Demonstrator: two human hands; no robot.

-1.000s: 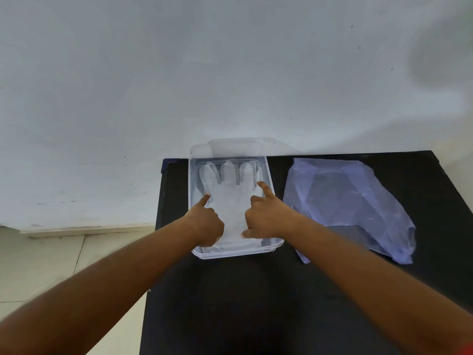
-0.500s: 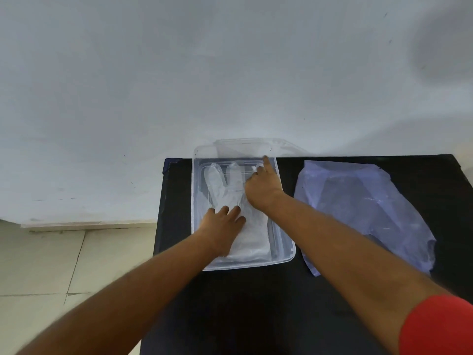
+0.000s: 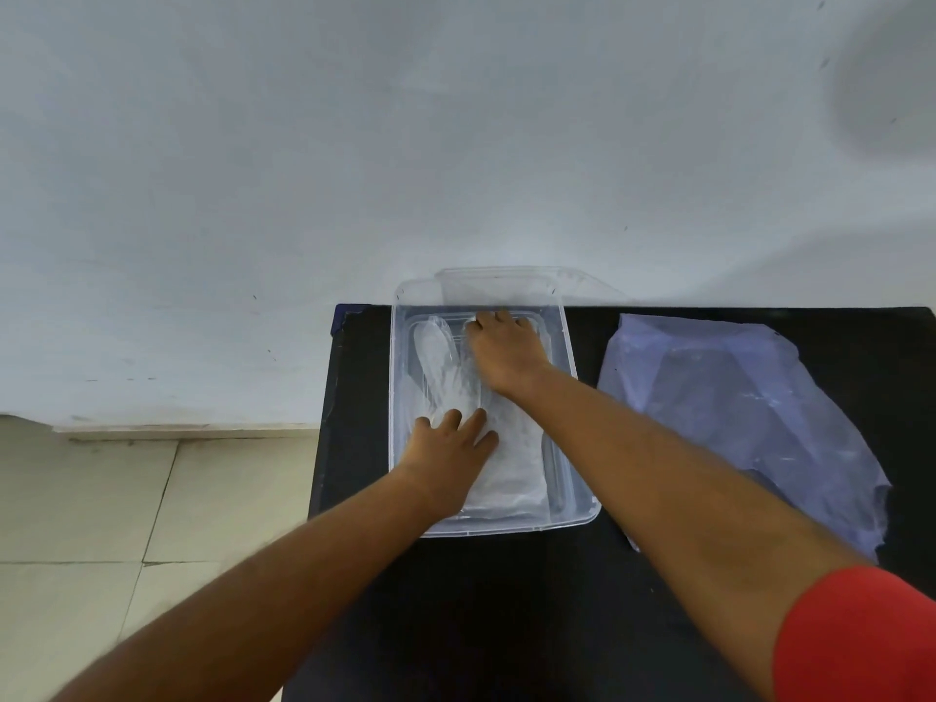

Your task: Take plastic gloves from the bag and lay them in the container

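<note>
A red sleeve (image 3: 856,635) covers the upper right arm at the bottom edge of the view. Both forearms reach forward over the black desk (image 3: 486,610) into the clear plastic container (image 3: 582,509), which sits at the desk's far left part. The left hand (image 3: 445,463) lies flat on the cuff end of the plastic glove (image 3: 511,463) in the near half of the container, fingers spread and pressing down — not gripping. Farther in, the right hand (image 3: 506,349) rests palm-down over the glove's finger end, its fingers extended toward the far wall of the container, holding nothing. To the right, apart from the container, the bluish plastic bag (image 3: 749,418) lies flat on the desk. Beyond the desk — a pale wall (image 3: 456,144).
</note>
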